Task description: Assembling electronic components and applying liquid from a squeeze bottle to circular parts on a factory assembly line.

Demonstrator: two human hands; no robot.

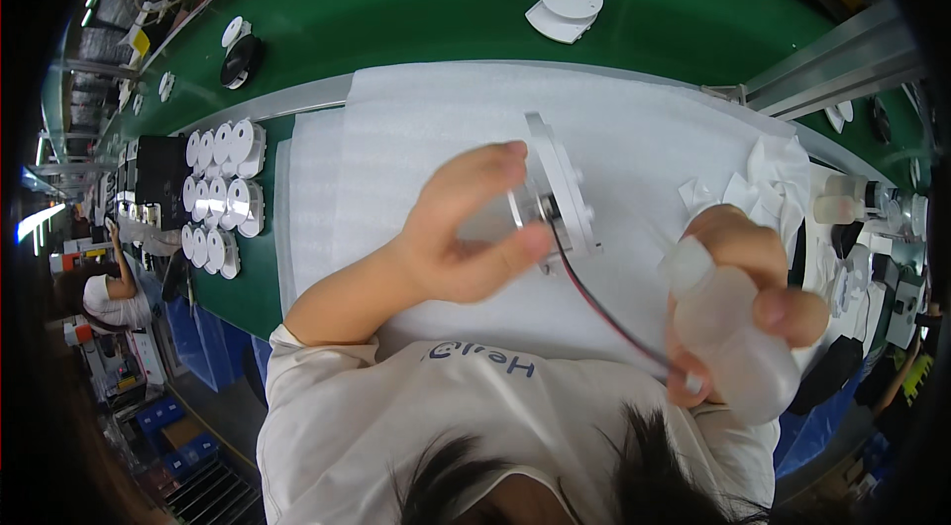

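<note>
My left hand (451, 228) is closed around the edge of a white plastic housing (563, 173), thumb on the near side and index finger on the far side. The housing is tilted up on its edge above the white foam sheet (396, 119). From its middle a red and black cable (604, 315) runs down to the right. A small white connector (693, 383) ends the cable, beside a fingertip of my right hand (738, 248); whether that finger pinches it I cannot tell. My right hand grips a translucent white squeeze bottle (738, 347), slightly blurred, its narrower end toward the housing.
Rows of white round-faced housings (223, 178) stand at the left. Beyond the foam, a green conveyor belt (416, 20) carries another white housing (572, 0) with a thin wire, plus a black and white part (241, 59). Crumpled white wipes (778, 168) and clear bottles (882, 208) sit right, near a metal post (842, 64).
</note>
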